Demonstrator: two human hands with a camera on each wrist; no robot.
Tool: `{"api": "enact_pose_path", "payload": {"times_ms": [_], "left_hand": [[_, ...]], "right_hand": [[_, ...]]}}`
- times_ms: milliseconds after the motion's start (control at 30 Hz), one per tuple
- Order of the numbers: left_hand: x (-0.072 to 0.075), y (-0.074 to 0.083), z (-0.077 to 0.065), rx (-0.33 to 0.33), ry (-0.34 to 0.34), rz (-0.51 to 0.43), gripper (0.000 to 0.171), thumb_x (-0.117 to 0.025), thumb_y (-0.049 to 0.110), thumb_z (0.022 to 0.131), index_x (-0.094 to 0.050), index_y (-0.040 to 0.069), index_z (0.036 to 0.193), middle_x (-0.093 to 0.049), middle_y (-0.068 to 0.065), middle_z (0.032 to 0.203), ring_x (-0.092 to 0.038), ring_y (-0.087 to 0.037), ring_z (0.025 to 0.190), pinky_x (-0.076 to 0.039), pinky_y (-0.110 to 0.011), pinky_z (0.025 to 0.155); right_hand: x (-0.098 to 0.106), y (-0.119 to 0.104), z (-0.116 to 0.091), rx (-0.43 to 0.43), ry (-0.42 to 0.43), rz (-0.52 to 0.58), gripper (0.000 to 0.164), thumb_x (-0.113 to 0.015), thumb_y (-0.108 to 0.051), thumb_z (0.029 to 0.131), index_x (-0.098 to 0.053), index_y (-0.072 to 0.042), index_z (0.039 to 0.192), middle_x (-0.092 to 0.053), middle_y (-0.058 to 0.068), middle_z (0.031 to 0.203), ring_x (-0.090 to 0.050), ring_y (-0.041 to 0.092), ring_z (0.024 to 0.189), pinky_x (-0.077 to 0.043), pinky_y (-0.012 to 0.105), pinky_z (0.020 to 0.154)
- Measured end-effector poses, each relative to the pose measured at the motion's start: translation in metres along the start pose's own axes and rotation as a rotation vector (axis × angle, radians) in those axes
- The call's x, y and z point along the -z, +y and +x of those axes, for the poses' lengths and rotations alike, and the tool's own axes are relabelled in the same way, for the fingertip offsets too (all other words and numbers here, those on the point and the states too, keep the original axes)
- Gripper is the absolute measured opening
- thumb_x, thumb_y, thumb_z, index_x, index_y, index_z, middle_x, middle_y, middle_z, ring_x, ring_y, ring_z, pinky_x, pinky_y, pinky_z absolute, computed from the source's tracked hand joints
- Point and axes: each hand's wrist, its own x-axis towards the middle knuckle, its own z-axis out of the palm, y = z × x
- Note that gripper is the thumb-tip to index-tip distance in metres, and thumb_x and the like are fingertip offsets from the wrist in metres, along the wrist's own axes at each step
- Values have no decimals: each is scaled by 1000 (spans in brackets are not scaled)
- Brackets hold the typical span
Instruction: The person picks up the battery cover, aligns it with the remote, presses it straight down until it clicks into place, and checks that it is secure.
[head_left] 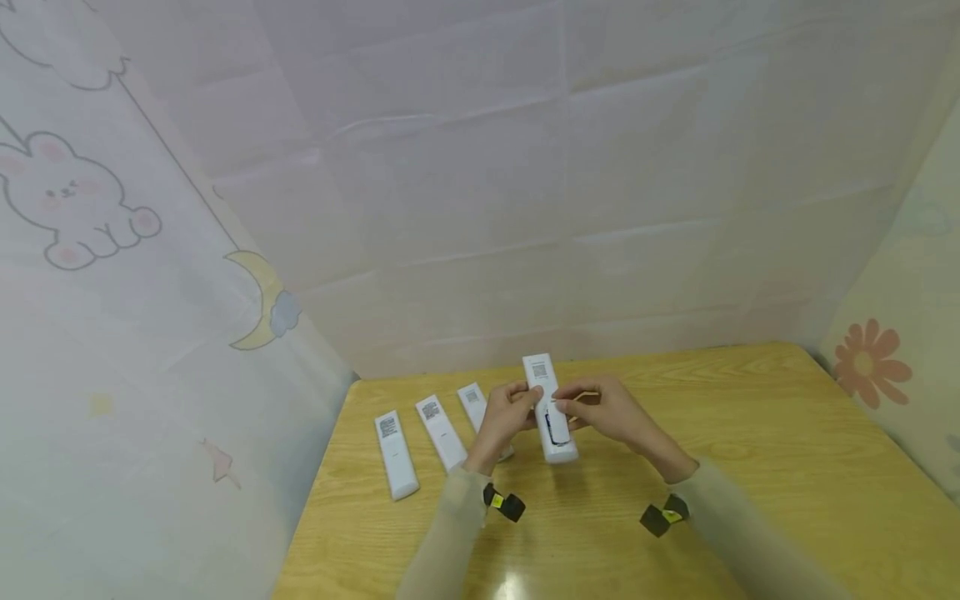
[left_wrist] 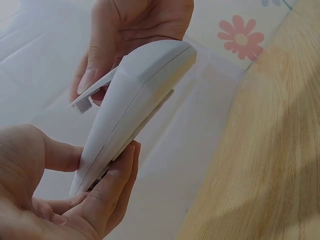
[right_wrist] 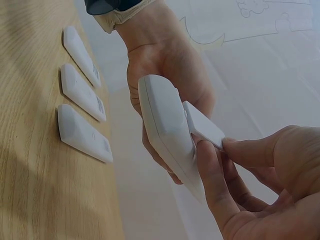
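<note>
A white remote control (head_left: 546,390) is held above the table, its back with a printed code label facing up. My left hand (head_left: 506,417) grips it by the label end, thumb on one side and fingers underneath in the left wrist view. Between thumb and fingers, my right hand (head_left: 609,410) pinches the white battery cover (right_wrist: 206,125). One end of that cover stands raised from the remote, while its other end is still against the body. A dark gap shows along the cover's edge in the head view. The compartment's inside is mostly hidden.
Three more white remotes lie label side up on the wooden table (head_left: 750,433), to the left: one far left (head_left: 397,458), one in the middle (head_left: 442,435), and one partly behind my left hand (head_left: 472,403). Printed cloth walls (head_left: 480,208) stand behind and beside the table.
</note>
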Motion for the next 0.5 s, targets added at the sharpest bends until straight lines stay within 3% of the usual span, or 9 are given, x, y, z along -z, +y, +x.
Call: {"api": "enact_pose_path", "payload": {"times_ms": [500], "left_hand": [[-1, 0, 0, 6, 7, -1, 44, -66, 29, 107, -65, -5, 136, -79, -15, 117, -80, -29, 101, -67, -38, 87]], "right_hand": [[-3, 3, -1, 12, -2, -27, 22, -71, -9, 104, -76, 4, 120, -68, 28, 129, -77, 31, 100, -68, 36, 78]]}}
